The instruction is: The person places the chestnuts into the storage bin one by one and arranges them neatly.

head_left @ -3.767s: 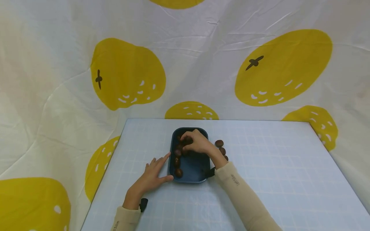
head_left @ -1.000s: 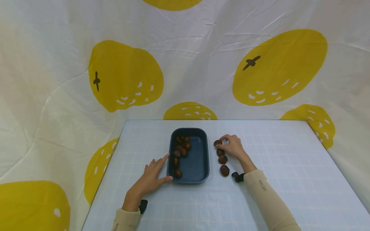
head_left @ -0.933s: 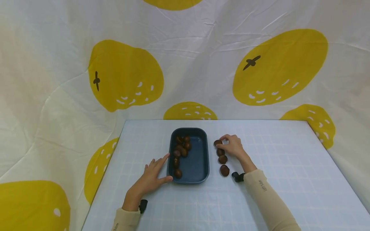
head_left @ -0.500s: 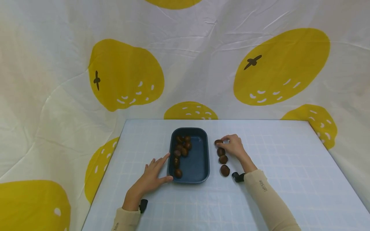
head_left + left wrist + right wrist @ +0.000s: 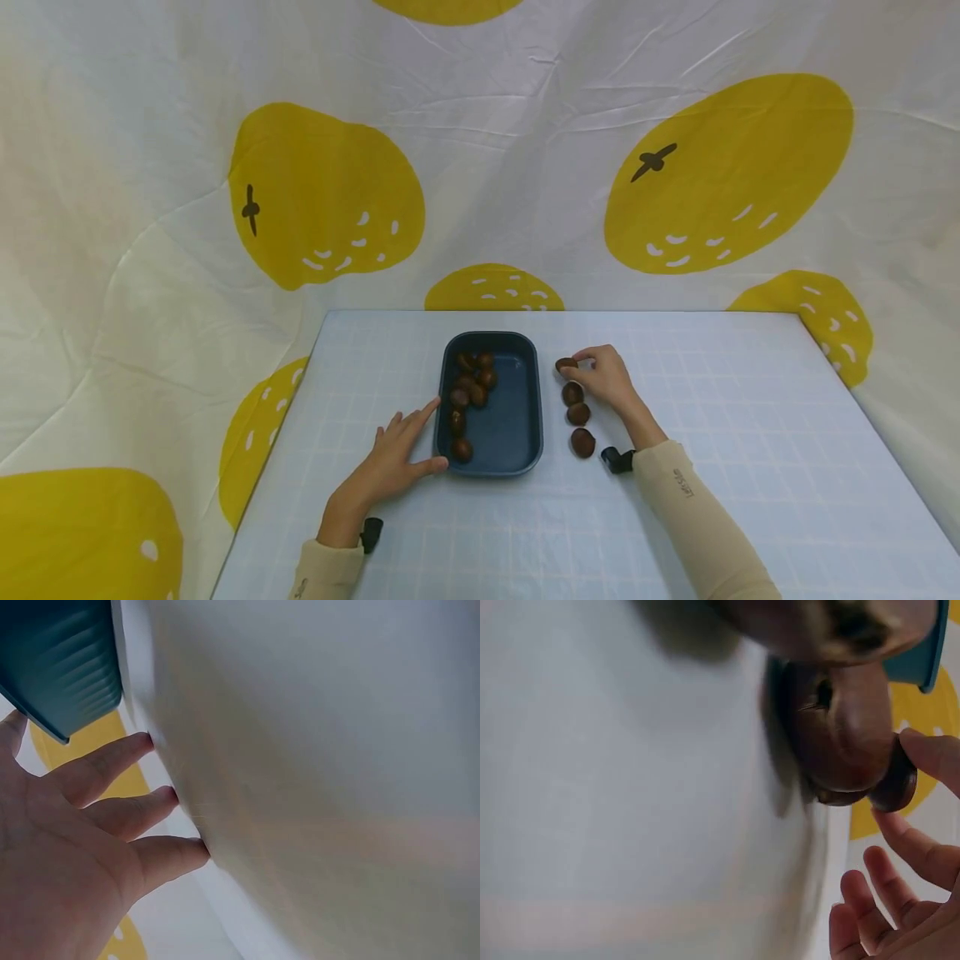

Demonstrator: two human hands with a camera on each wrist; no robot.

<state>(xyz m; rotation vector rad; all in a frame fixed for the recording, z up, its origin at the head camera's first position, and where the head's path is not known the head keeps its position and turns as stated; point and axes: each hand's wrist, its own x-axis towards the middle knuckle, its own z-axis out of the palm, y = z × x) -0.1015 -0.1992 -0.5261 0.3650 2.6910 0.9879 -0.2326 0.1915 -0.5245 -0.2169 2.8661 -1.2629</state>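
Note:
A dark blue tray [image 5: 517, 442] stands on the table, with several brown chestnuts [image 5: 478, 394] along its left side and far end. My left hand [image 5: 393, 461] lies spread at the tray's left side, index finger and thumb at its rim. In the left wrist view, the fingers [image 5: 124, 817] are stretched out and hold nothing. Right of the tray, my right hand [image 5: 606, 377] pinches a chestnut [image 5: 566, 364] between thumb and index finger. The right wrist view shows this held chestnut [image 5: 897, 780] partly behind nearer ones. Three more chestnuts [image 5: 582, 442] lie in a line toward me.
The table [image 5: 712, 400] has a pale checked cover. Behind it hangs a white cloth [image 5: 517, 183] printed with yellow fruit. A small black wrist camera [image 5: 617, 460] sits under the right wrist, near the closest loose chestnut.
My right hand has gone from inside the tray to the chestnuts on its right. In the last half second it has shifted slightly away from me with the pinched chestnut. The left hand stays put.

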